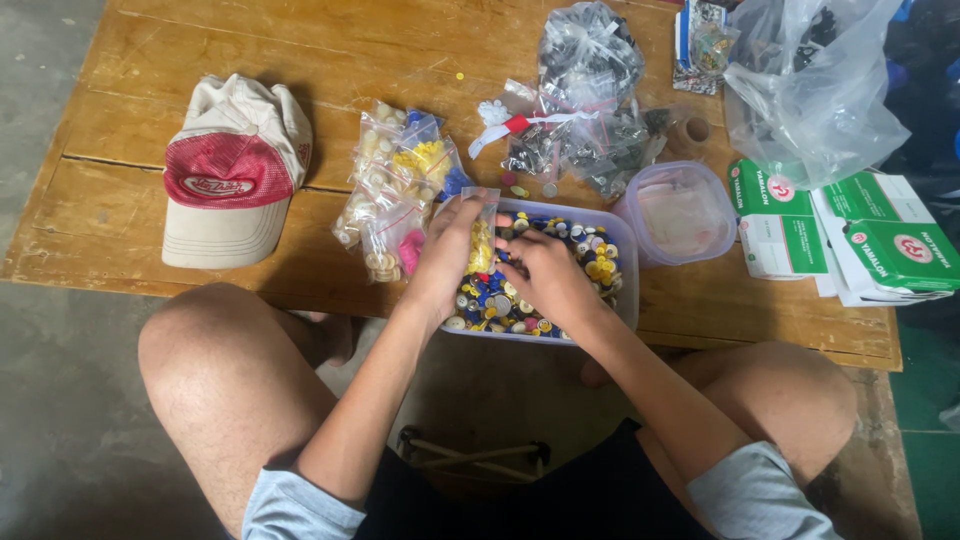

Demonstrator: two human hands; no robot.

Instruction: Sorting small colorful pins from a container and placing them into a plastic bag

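- Table (150, 180): worn, scratched wooden planks.
- Clear plastic tub (625, 300), rectangular with rounded corners, at frame centre; filled with small round buttons (600, 265) (blue, yellow, white).
- Left hand (445, 262): grip closed on a small clear bag (482, 235) holding yellow pieces, upright over the tub's left end.
- Right hand (545, 275): fingers curled down into the buttons, just right of the bag; pinch not discernible.
- Red-and-cream cap (232, 170) lies at left.

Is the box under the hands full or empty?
Nearly full: the clear box holds a heap of blue, yellow and white buttons close to its rim.
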